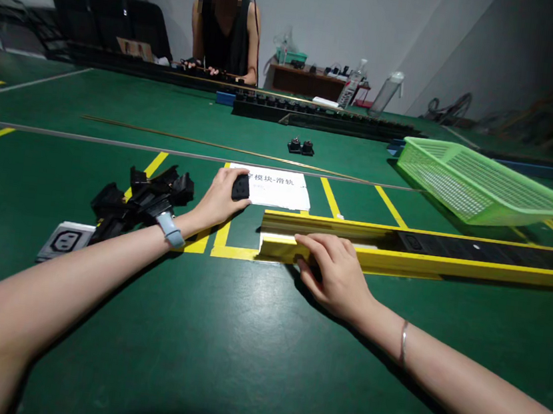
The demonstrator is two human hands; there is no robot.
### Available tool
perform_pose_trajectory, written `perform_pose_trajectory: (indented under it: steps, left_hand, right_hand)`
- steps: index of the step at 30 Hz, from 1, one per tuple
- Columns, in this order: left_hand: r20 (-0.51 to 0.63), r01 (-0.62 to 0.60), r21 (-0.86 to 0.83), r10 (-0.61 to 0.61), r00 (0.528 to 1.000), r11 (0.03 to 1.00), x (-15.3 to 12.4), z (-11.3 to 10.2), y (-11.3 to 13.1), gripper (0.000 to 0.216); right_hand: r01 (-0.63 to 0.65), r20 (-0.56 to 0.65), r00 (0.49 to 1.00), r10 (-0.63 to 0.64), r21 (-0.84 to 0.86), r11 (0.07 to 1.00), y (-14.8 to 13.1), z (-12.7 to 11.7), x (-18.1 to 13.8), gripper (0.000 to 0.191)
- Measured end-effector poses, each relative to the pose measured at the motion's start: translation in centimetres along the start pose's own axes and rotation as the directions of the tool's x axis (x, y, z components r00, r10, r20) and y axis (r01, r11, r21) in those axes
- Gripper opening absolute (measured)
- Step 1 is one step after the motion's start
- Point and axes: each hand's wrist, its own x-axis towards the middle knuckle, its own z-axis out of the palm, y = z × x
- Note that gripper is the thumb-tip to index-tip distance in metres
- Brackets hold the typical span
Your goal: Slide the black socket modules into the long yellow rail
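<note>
My left hand is closed around a small black socket module, held just above the green table beside a white paper label. My right hand lies on the near left end of a long yellow rail, fingers curled over its front edge. The rail runs off to the right and has black modules seated in its channel. A heap of loose black modules sits left of my left wrist.
A picture card of a socket lies at the left. A green plastic basket stands at the right. Two black modules sit further back. Another person sits across the table at a long black strip. Bottles and chairs line the wall.
</note>
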Motion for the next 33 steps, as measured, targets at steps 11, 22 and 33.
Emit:
perform_pose_trajectory:
  steps: [11,22,33]
  left_hand:
    - [-0.128,0.086,-0.082,-0.096,0.987,0.993,-0.8,-1.1,1.8,0.051]
    - [0.279,0.237,-0.528,-0.096,0.955,0.816,-5.2,-1.6,5.7,0.052]
    - [0.345,0.310,-0.569,-0.121,0.931,0.762,-4.9,-1.8,5.8,0.055]
  right_hand:
    - [-0.104,-0.009,0.994,0.105,-0.194,0.975,-4.9,2.4,7.0,0.058]
    - [-0.011,0.134,0.990,0.030,-0.137,0.990,-3.2,1.3,7.4,0.045]
    - [-0.005,0.061,0.998,0.015,-0.161,0.987,-3.2,2.5,6.8,0.051]
